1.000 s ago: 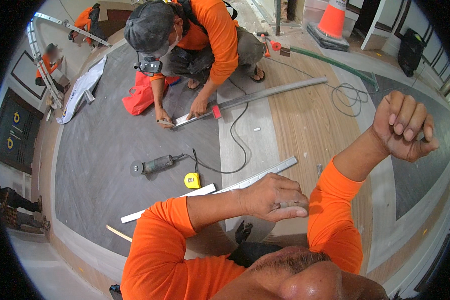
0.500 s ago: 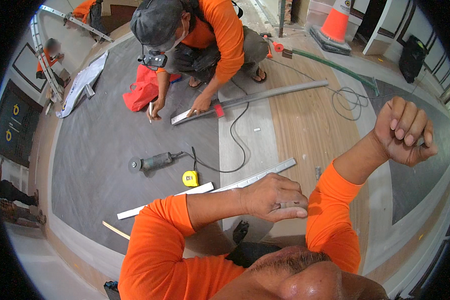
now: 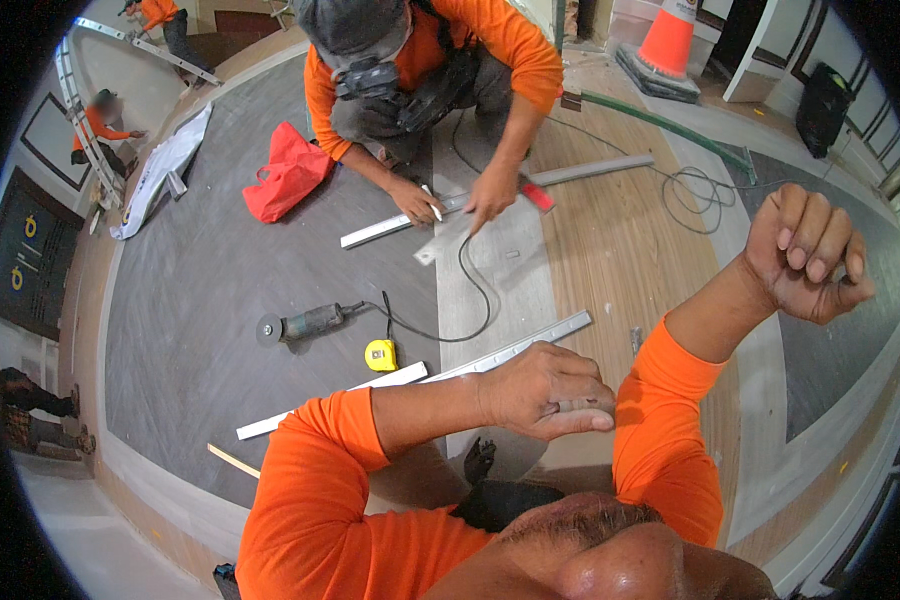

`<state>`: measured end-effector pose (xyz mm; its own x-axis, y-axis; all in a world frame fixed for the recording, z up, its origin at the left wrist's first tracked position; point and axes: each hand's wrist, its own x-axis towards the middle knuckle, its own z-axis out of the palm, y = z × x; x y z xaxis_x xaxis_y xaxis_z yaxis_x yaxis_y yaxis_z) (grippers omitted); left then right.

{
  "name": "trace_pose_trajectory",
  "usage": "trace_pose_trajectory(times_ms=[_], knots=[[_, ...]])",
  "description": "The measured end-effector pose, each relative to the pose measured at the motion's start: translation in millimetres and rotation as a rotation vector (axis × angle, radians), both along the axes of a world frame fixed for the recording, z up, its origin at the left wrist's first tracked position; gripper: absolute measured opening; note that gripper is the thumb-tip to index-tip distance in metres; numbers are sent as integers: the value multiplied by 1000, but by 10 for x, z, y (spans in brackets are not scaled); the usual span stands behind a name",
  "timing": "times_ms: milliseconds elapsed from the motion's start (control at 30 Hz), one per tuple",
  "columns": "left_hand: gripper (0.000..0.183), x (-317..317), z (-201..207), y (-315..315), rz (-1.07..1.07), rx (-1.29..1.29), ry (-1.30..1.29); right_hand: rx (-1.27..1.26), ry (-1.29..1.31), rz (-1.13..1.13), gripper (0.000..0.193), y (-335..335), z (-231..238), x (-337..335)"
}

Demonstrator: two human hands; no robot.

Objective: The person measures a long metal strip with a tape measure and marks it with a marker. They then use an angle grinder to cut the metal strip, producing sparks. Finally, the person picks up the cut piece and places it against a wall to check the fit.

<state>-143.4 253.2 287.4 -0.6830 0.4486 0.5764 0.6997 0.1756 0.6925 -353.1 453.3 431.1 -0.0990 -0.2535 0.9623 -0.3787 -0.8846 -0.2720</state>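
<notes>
My left hand (image 3: 555,392) is bent across in front of me, fingers curled, its thumb side against the orange sleeve of my right arm. A grey band shows on one of its fingers. My right hand (image 3: 808,255) is raised at the right with loosely curled fingers and nothing visible in them. Beyond my left hand lie a metal channel (image 3: 510,345) and a shorter white strip (image 3: 330,400). Across from me a crouching co-worker holds a white marker (image 3: 432,203) over a long metal bar (image 3: 595,170). The co-worker's other hand is at a blurred pale blade (image 3: 430,252) near a red block (image 3: 537,195).
An angle grinder (image 3: 305,325) with its cord and a yellow tape measure (image 3: 380,354) lie on the grey floor. A red bag (image 3: 285,175) is beside the co-worker. Farther off stand a ladder (image 3: 80,120), other people and an orange cone (image 3: 668,42).
The co-worker has leaned over to the right, bringing the marker onto the bar. The red block has moved right and the pale blade swung off the bar. My hands stay nearly still.
</notes>
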Motion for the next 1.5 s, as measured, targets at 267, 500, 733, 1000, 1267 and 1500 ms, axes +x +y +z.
trace_pose_trajectory(times_ms=[267,500,733,1000,1267,1500], knots=[[24,-7,5,6,-3,-1,9,-1,2,20,34,-5,-7,8],[24,-6,10,13,-5,26,33,1,21,18,35,-46,5,30],[23,7,16,23,-4,21,22,2,41,20,35,17,29,4],[24,8,21,38,-8,19,38,-13,30,14,35,34,45,70],[24,12,41,44,-14,1,32,-19,43,8,35,54,69,81],[25,17,2,43,-18,2,12,-37,38,2,35,50,62,101]])
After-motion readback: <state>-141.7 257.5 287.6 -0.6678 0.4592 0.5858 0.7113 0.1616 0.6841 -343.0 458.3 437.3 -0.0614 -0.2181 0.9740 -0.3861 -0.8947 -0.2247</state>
